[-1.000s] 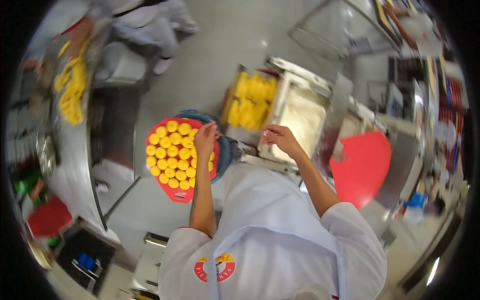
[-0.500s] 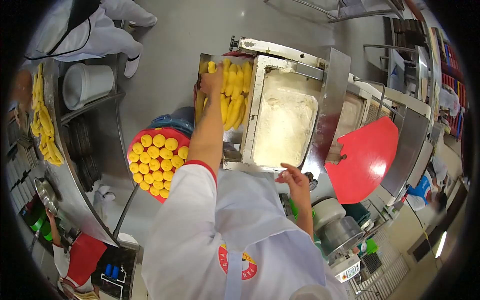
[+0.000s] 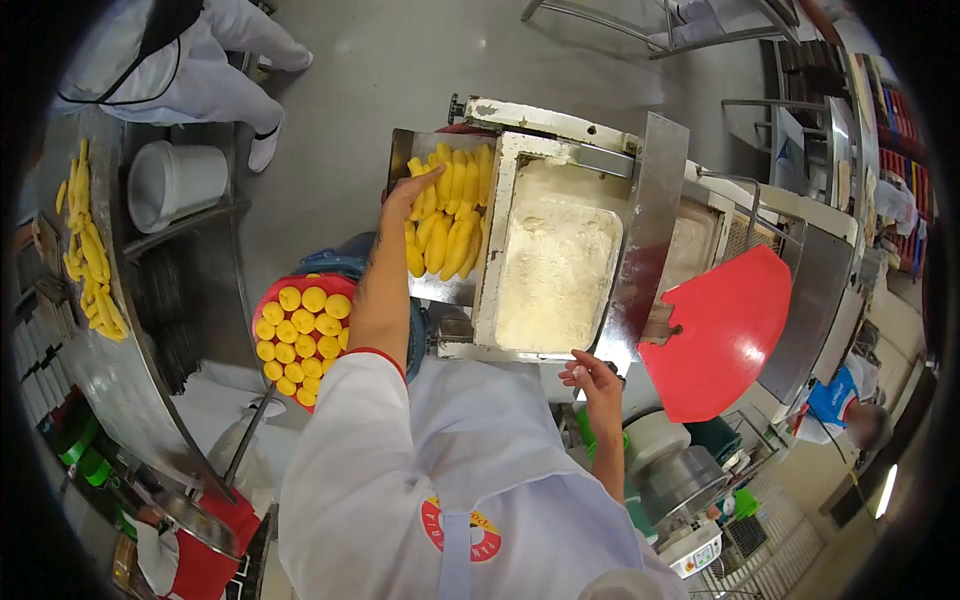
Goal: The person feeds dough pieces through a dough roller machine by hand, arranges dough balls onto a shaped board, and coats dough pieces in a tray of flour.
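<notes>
My left hand (image 3: 408,192) is over the left side of a metal tray (image 3: 443,290), with its fingers closed round a yellow dough roll (image 3: 417,168). Part of that roll is hidden under the fingers. Beside it, several long yellow dough rolls (image 3: 462,235) lie close together in two rows. My right hand (image 3: 595,380) hovers near the front edge of the white machine, fingers apart and nothing visible in them. Next to the tray, a white tub (image 3: 555,335) of pale flour-like powder sits in the machine's frame (image 3: 497,225).
Left of my arm, round yellow dough pieces stand on a red board (image 3: 262,300). More yellow rolls (image 3: 90,260) lie on a steel table (image 3: 150,400) at far left. A red panel (image 3: 725,340) projects at right. Co-workers stand at the left and far right.
My left hand has come back toward me from the tray's far end. My right hand has lowered slightly. The whole view has shifted a little with my head.
</notes>
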`<state>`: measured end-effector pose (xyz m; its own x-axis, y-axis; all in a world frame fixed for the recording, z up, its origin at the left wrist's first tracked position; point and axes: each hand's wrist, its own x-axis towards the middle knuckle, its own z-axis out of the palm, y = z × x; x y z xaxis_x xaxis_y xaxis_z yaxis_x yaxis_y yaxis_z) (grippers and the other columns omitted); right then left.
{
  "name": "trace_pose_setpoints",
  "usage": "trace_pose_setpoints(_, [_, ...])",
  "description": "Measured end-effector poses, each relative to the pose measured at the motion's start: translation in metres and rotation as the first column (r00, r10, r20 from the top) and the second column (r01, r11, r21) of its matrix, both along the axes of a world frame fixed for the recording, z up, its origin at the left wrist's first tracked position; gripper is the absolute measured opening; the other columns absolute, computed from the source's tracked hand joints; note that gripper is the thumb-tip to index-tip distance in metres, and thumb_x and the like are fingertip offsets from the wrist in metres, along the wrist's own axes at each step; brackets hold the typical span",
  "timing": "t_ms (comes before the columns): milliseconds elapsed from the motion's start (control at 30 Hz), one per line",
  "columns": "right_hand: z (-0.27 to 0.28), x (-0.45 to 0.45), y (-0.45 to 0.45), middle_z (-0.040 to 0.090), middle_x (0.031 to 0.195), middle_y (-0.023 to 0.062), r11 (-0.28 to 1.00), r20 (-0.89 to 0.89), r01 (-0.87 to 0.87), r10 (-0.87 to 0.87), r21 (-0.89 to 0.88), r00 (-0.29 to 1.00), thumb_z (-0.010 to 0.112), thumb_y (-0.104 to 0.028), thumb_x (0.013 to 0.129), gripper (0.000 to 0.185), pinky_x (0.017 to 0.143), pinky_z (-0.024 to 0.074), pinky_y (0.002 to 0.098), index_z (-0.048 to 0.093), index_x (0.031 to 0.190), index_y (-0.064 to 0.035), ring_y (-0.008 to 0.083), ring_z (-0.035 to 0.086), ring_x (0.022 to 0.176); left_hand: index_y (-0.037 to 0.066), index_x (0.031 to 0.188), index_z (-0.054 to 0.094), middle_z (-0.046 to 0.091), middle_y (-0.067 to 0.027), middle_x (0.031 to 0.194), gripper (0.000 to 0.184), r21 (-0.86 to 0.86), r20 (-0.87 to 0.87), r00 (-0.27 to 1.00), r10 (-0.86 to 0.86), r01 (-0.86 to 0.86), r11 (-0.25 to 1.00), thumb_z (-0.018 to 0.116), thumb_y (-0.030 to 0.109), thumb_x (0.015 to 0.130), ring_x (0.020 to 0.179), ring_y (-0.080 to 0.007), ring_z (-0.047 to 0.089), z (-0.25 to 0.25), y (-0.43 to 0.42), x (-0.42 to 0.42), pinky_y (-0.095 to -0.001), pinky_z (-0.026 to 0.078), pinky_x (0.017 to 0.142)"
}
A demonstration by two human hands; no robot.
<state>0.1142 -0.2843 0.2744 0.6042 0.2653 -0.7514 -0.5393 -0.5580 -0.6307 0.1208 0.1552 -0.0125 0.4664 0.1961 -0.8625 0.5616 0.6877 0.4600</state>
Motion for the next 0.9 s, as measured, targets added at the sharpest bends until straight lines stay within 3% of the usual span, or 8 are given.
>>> trace_pose_setpoints(133, [-0.004,-0.007,-0.001,0.067,0.107,0.0116,1.000,0.007,-0.020,0.020,-0.011,1.000,0.062,-0.017,0.097,0.036,0.082,0.0541,0.0318,0.059,0.127,0.0042,0.0219,0.068,0.094,0.000,0.116,0.066,0.070,-0.0104,0.109,0.055,0.612,0.083,0.914,-0.397,0.267,0.744,0.087,0.026,0.072,0.093,-0.0213,0.068,0.022,-0.010,0.012,-0.0344,0.054,0.080])
trace_pose_setpoints(267, [-0.020,0.003,0.046,0.067,0.108,0.0110,0.987,0.033,-0.134,0.132,0.091,0.991,0.063,-0.014,0.097,0.035,0.083,0.0536,0.0306,0.059,0.128,0.0030,0.0198,0.068,0.095,-0.001,0.119,0.062,0.070,-0.0098,0.104,0.051,0.095,0.131,0.990,-0.055,0.042,0.995,0.080,0.022,0.077,0.092,-0.0221,0.068,0.011,-0.011,-0.011,-0.0363,0.055,0.079])
trace_pose_setpoints(367, [-0.026,0.026,0.094,0.067,0.108,0.0105,0.946,0.084,-0.284,0.274,0.157,0.958,0.062,-0.012,0.097,0.035,0.087,0.0531,0.0304,0.058,0.129,0.0028,0.0172,0.066,0.098,0.000,0.124,0.059,0.069,-0.0095,0.108,0.050,-0.272,0.273,0.956,0.109,-0.032,0.962,0.075,0.020,0.081,0.095,-0.0236,0.068,0.014,-0.005,-0.034,-0.0385,0.057,0.080])
trace_pose_setpoints(567, [-0.056,0.068,0.210,0.061,0.124,0.0113,0.907,0.288,-0.340,0.267,0.247,0.920,0.063,-0.023,0.098,0.051,0.091,0.0520,0.0317,0.048,0.141,-0.0008,0.0199,0.063,0.106,0.003,0.133,0.052,0.066,-0.0122,0.116,0.064,-0.383,0.624,0.779,0.062,0.236,0.893,0.074,0.028,0.079,0.107,-0.0223,0.064,0.127,-0.003,-0.077,-0.0385,0.051,0.096])
trace_pose_setpoints(633, [-0.055,0.066,0.245,0.061,0.123,0.0094,0.866,-0.052,-0.116,0.161,0.487,0.986,0.063,-0.029,0.098,0.055,0.091,0.0517,0.0325,0.045,0.142,-0.0024,0.0197,0.062,0.108,0.003,0.134,0.050,0.065,-0.0120,0.117,0.067,-0.381,0.697,0.713,0.077,0.277,0.882,0.077,0.027,0.077,0.108,-0.0214,0.063,0.170,-0.009,-0.081,-0.0375,0.050,0.097])
trace_pose_setpoints(733, [-0.066,0.046,0.253,0.061,0.121,0.0074,0.721,-0.356,0.141,0.155,0.678,0.922,0.065,-0.033,0.096,0.056,0.092,0.0517,0.0344,0.045,0.139,-0.0037,0.0188,0.060,0.110,0.002,0.135,0.048,0.064,-0.0125,0.119,0.076,0.191,0.442,0.855,-0.272,0.206,0.960,0.083,0.024,0.071,0.109,-0.0211,0.063,0.248,-0.035,-0.072,-0.0359,0.048,0.097])
trace_pose_setpoints(833, [-0.044,0.021,0.237,0.061,0.120,0.0075,0.766,-0.253,0.101,0.083,0.635,0.964,0.066,-0.031,0.095,0.049,0.093,0.0515,0.0349,0.049,0.132,-0.0025,0.0192,0.061,0.108,0.001,0.131,0.054,0.066,-0.0100,0.117,0.073,0.647,0.150,0.849,-0.506,0.303,0.699,0.088,0.024,0.071,0.107,-0.0213,0.063,0.290,-0.075,-0.074,-0.0366,0.050,0.094])
trace_pose_setpoints(900, [-0.041,0.024,0.213,0.061,0.121,0.0082,0.760,-0.251,0.156,0.010,0.631,0.968,0.067,-0.029,0.095,0.050,0.093,0.0517,0.0353,0.048,0.132,-0.0008,0.0197,0.062,0.108,-0.001,0.130,0.054,0.064,-0.0085,0.119,0.064,0.528,0.326,0.838,-0.437,0.222,0.819,0.083,0.018,0.077,0.107,-0.0182,0.063,0.291,-0.090,-0.084,-0.0326,0.049,0.094])
